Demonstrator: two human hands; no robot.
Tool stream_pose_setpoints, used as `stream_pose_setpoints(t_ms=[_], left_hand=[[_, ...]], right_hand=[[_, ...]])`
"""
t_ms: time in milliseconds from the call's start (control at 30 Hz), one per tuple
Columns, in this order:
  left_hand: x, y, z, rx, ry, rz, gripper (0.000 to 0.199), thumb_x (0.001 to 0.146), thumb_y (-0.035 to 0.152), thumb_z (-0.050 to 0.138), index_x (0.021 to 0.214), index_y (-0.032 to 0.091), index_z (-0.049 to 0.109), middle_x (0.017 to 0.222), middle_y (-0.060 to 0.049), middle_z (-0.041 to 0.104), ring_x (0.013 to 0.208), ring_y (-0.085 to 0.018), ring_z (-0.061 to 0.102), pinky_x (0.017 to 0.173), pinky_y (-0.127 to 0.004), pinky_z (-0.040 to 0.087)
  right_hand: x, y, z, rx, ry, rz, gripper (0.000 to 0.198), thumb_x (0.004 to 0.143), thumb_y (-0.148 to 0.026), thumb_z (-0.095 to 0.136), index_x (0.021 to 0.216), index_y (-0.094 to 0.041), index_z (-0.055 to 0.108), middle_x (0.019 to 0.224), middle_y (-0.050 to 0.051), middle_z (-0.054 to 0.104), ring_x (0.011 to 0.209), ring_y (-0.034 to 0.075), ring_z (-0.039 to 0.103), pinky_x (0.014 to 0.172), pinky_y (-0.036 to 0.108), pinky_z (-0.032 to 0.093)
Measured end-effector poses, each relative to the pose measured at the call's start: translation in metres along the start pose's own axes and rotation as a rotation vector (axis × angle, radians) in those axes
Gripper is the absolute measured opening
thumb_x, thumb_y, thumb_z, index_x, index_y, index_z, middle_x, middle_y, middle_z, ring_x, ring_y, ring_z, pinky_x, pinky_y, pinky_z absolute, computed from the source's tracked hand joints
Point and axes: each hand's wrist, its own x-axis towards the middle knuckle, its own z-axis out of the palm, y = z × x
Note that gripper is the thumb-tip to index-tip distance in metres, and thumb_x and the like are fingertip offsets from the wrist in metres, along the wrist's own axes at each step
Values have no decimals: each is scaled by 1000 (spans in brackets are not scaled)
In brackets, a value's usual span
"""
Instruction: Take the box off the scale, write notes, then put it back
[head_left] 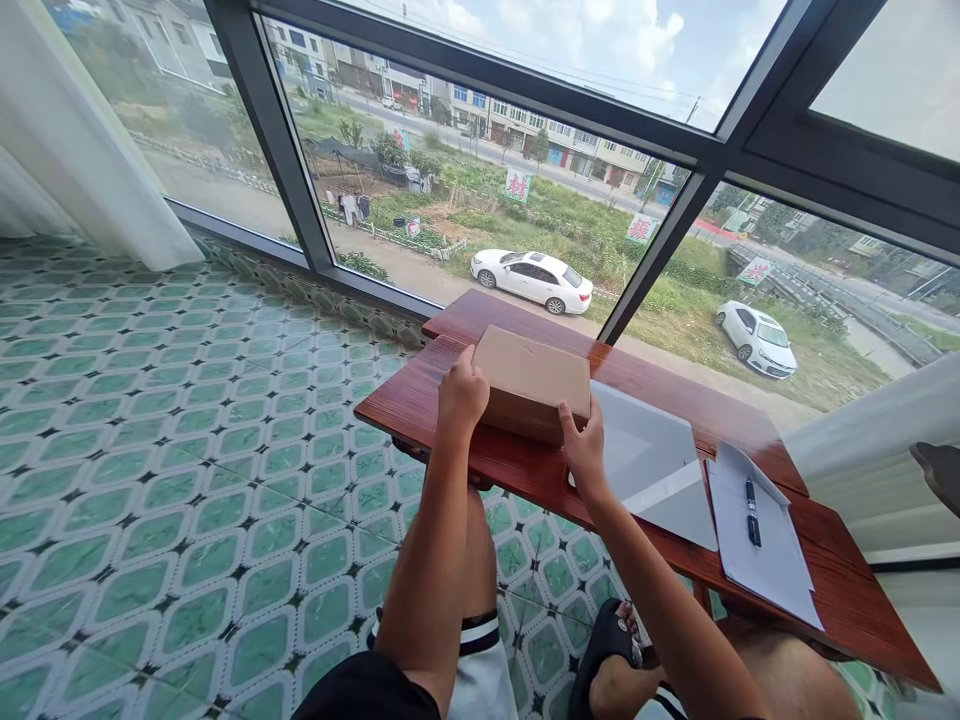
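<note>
Red wooden bench (525,470) by the window: left hand (461,395) and right hand (583,450) grip opposite near corners of the cardboard box (534,380), fingers wrapped.

Your left hand (461,392) and right hand (583,445) grip the cardboard box (534,382) at mid-frame, blocking the table's (420,400) centre. Right of it, the grey sheet (649,455), paper (761,545) and pen (752,510) crowd the top. You have bare wood left of the box and behind it, toward the window frame (660,250).
</note>
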Motion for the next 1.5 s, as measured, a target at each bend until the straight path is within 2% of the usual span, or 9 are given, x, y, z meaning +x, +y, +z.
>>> stream_pose_setpoints(t_ms=[567, 833, 933, 1033, 1133, 1267, 1367, 1500], left_hand=[[4, -7, -3, 79, -9, 23, 54, 82, 16, 39, 133, 16, 57, 136, -13, 61, 134, -35, 49, 117, -52, 35], [3, -3, 0, 97, 13, 17, 61, 81, 12, 36, 141, 11, 49, 145, -15, 52, 137, -33, 47, 116, -51, 37], [-3, 3, 1, 99, 138, 109, 64, 79, 8, 37, 142, 13, 48, 145, -12, 53, 137, -29, 48, 115, -46, 39], [-10, 10, 3, 78, 323, 281, 58, 77, 8, 41, 134, 13, 54, 137, -13, 60, 130, -28, 54, 112, -44, 42], [-20, 18, 9, 6, 395, 461, 54, 76, 7, 43, 127, 15, 58, 128, -11, 65, 122, -26, 58, 108, -42, 44], [-33, 27, 21, -116, 349, 651, 40, 79, 8, 43, 112, 17, 64, 112, -6, 70, 108, -20, 63, 94, -35, 50], [-41, 33, 31, -136, 291, 716, 32, 81, 9, 43, 100, 18, 67, 99, -4, 72, 96, -18, 64, 87, -33, 51], [-52, 38, 45, -158, 214, 774, 31, 81, 6, 44, 97, 18, 67, 92, -3, 71, 91, -17, 63, 82, -31, 50]], right_hand=[[0, 1, 7, -21, 22, -8, 80, 85, -61, 58, 146, -11, 42, 145, 15, 47, 135, 26, 43, 116, 41, 32], [0, 2, 4, -8, -9, 33, 85, 86, -65, 54, 148, -9, 39, 149, 16, 43, 137, 26, 41, 117, 39, 33], [3, 4, 0, 9, -53, 66, 86, 89, -67, 45, 149, -7, 38, 152, 15, 39, 142, 26, 36, 120, 40, 28], [6, 5, -7, 34, -71, 94, 85, 90, -66, 41, 151, -7, 35, 156, 14, 34, 146, 26, 31, 123, 41, 22], [7, 5, -18, 42, -52, 60, 77, 92, -61, 40, 150, -10, 36, 155, 14, 35, 144, 24, 34, 122, 41, 24], [7, 4, -40, -15, -8, -36, 62, 96, -54, 39, 144, -15, 43, 151, 12, 41, 142, 22, 36, 122, 41, 24], [7, 6, -60, -39, 6, -105, 53, 97, -50, 38, 137, -17, 47, 144, 12, 46, 136, 21, 41, 119, 41, 29], [4, 10, -86, -64, 10, -137, 40, 98, -44, 38, 125, -19, 55, 133, 10, 54, 128, 20, 47, 113, 41, 35]])
